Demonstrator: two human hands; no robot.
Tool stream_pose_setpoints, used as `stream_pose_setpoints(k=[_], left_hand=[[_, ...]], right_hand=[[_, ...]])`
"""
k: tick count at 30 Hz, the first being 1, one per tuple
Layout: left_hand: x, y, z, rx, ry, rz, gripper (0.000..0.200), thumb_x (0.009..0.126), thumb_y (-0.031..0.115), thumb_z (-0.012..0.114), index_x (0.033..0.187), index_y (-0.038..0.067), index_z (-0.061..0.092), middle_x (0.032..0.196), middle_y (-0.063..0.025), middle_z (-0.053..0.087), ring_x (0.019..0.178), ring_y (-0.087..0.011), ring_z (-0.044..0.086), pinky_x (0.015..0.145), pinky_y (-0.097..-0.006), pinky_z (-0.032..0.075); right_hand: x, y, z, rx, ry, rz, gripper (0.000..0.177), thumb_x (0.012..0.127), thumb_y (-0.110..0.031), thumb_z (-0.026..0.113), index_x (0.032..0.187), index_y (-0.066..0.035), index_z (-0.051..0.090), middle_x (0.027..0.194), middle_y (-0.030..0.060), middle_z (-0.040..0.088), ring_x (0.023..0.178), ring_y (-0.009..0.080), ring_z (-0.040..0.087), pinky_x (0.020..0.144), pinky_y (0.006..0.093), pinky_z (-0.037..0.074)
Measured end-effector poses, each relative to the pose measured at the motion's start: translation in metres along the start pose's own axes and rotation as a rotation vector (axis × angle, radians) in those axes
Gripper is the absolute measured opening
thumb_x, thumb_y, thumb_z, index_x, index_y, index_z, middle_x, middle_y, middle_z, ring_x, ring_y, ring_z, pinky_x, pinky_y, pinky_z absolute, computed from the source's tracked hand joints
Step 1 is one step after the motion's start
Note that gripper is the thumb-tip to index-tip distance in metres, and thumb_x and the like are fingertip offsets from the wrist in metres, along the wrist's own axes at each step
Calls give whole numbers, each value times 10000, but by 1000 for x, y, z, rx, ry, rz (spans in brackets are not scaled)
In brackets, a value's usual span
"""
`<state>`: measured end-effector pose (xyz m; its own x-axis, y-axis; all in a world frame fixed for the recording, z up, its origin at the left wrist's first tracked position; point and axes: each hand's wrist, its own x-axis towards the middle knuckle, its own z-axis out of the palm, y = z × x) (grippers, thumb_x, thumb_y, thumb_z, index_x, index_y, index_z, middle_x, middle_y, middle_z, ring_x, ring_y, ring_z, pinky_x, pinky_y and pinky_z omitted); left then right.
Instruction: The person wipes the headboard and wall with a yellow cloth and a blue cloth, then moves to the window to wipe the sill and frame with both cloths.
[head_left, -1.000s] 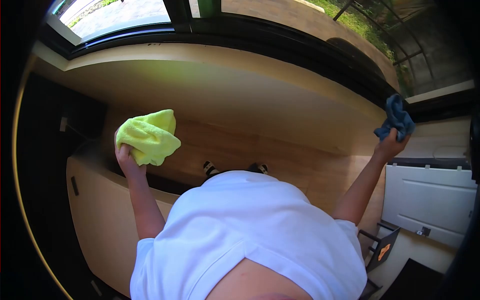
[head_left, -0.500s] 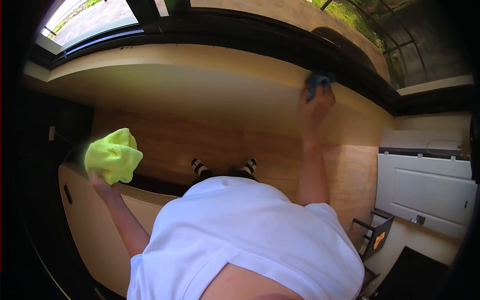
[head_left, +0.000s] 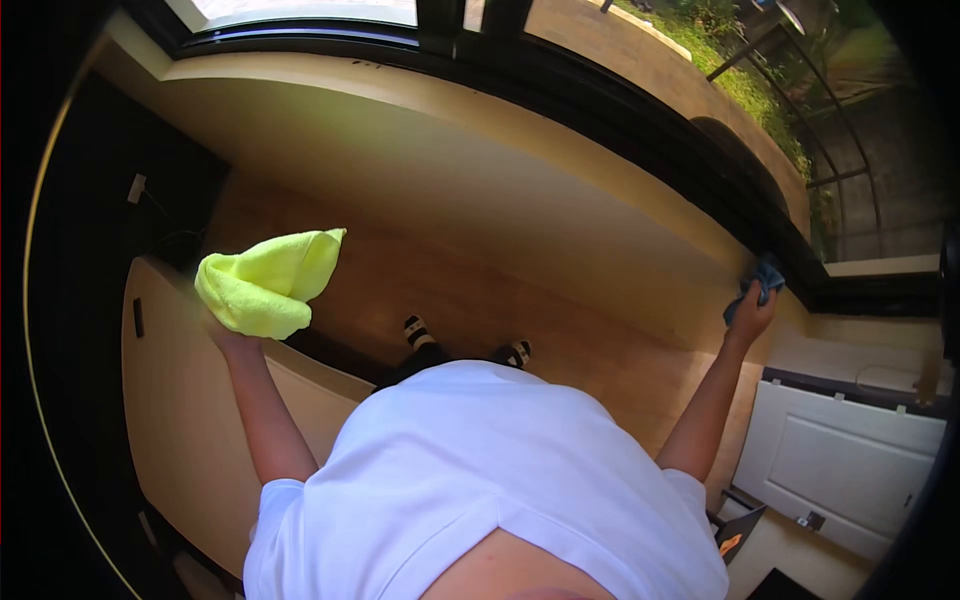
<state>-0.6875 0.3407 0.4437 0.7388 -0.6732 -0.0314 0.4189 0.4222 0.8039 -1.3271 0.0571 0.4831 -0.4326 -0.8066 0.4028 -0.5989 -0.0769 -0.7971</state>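
A bright yellow-green cloth (head_left: 268, 285) hangs over my left hand (head_left: 232, 338), which grips it from below at the left, above a pale wooden surface; most of the fingers are hidden by the fabric. On the right, my right hand (head_left: 752, 315) has its fingers closed round a crumpled blue cloth (head_left: 767, 280). That cloth touches the light window ledge (head_left: 600, 150) beside the black window frame (head_left: 640, 130), close to the frame's right corner.
Below me lies a wooden floor (head_left: 480, 285). A wooden cabinet (head_left: 190, 400) stands at the left, near a dark wall. A white panelled door (head_left: 830, 450) and a dark stand (head_left: 735, 525) are at the lower right. Beyond the glass are paving and greenery.
My right hand and the blue cloth have moved right along the ledge to near the corner. The yellow-green cloth has shifted right and changed its folds. The view has turned.
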Motion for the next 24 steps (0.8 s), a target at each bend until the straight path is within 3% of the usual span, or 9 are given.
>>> stream_pose_setpoints(k=[2, 4, 7, 9, 11, 13, 17, 20, 24], left_hand=[[-22, 19, 11, 129, 4, 170, 397, 907, 339, 351, 1091, 46, 544, 1027, -150, 601, 900, -278, 609, 796, -422, 517], [-26, 34, 2, 142, 91, 152, 413, 898, 363, 350, 1055, 45, 562, 989, -138, 611, 862, -268, 612, 773, -407, 520], [-17, 57, -40, -10, 319, -85, 431, 876, 359, 331, 955, 34, 602, 893, -110, 630, 789, -243, 619, 711, -368, 528], [-16, 63, -85, 19, 198, -83, 400, 880, 365, 357, 899, 51, 604, 858, -82, 634, 798, -186, 613, 706, -343, 521], [-17, 68, -98, 30, 383, -76, 356, 880, 354, 390, 922, 64, 593, 881, -70, 628, 809, -175, 610, 726, -336, 514], [-23, 78, -111, -44, 371, -86, 360, 880, 345, 377, 957, 61, 584, 912, -81, 622, 837, -186, 609, 741, -349, 517], [-40, 98, -124, 0, 510, -60, 408, 881, 358, 332, 987, 54, 583, 943, -106, 618, 872, -229, 605, 765, -384, 518], [-47, 101, -157, 37, 563, -18, 442, 885, 379, 314, 1012, 48, 579, 975, -109, 610, 910, -244, 597, 793, -399, 511], [-37, 104, -145, 20, 624, 18, 447, 889, 385, 312, 1021, 49, 576, 997, -113, 602, 936, -244, 589, 810, -396, 506]], right_hand=[[0, 25, 11, -259, 64, -56, 302, 833, -191, 558, 1046, 20, 593, 834, 139, 624, 693, 240, 593, 623, 320, 457], [-3, 32, 39, -474, 148, -249, 319, 816, -209, 557, 1026, 28, 597, 823, 191, 611, 722, 333, 589, 647, 379, 458], [-27, -17, 103, -530, -38, -303, 404, 801, -284, 551, 1034, 43, 592, 921, 273, 598, 858, 402, 572, 713, 445, 438], [-54, -60, 140, -487, -57, -454, 331, 806, -237, 545, 975, 43, 598, 853, 261, 588, 795, 416, 557, 681, 459, 431], [-81, -95, 179, -468, -102, -540, 294, 808, -214, 544, 942, 41, 602, 821, 256, 583, 767, 424, 549, 668, 473, 426], [-101, -124, 206, -504, -158, -553, 289, 805, -214, 548, 935, 38, 604, 825, 256, 583, 773, 428, 548, 675, 485, 422], [-145, -190, 262, -408, -151, -812, 224, 787, -180, 577, 862, 31, 582, 834, 241, 574, 819, 422, 546, 748, 492, 433], [-178, -238, 302, -356, -212, -839, 235, 775, -157, 583, 932, 17, 577, 871, 225, 582, 901, 410, 539, 812, 487, 423], [-214, -282, 347, -303, -207, -928, 335, 723, -154, 625, 1023, -10, 585, 973, 222, 597, 980, 395, 527, 882, 472, 404]])
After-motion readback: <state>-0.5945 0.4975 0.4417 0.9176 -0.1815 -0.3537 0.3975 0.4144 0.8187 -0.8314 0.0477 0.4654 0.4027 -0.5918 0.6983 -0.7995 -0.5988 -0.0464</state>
